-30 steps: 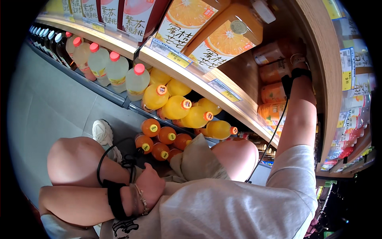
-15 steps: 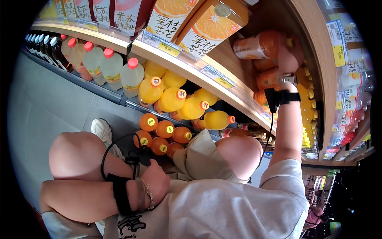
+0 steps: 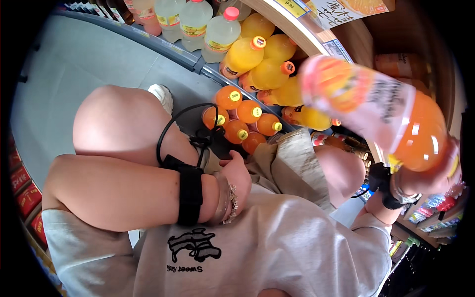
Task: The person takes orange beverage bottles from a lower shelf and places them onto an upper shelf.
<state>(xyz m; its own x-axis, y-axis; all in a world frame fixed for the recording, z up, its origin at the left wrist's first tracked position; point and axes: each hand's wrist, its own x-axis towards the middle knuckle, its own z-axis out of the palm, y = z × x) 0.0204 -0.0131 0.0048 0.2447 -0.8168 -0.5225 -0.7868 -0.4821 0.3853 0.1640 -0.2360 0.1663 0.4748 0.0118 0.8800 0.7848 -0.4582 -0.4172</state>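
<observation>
My right hand (image 3: 448, 173) is wrapped around the capped end of a large orange juice bottle (image 3: 423, 133) with a pale fruit-pictured label. Tilted, with its base toward the upper left, the bottle is in the air in front of the shelf and slightly blurred. Near my lap is my left hand (image 3: 237, 175), its thumb and a finger apart and nothing visible in it; the other fingers are mostly hidden. Beyond it, several orange bottles (image 3: 247, 111) with yellow caps stand clustered on the floor, against the lower shelf.
Yellow drink bottles (image 3: 245, 57) and cloudy pale bottles (image 3: 221, 37) with red caps line the lower shelf. Another orange bottle (image 3: 398, 64) lies on the wooden shelf above. A black cable (image 3: 161, 133) loops by my left arm. My knees (image 3: 116, 121) flank the floor bottles.
My right hand has come out of the upper shelf with an orange juice bottle, swinging it toward me. The view has shifted; my left hand stays near my lap.
</observation>
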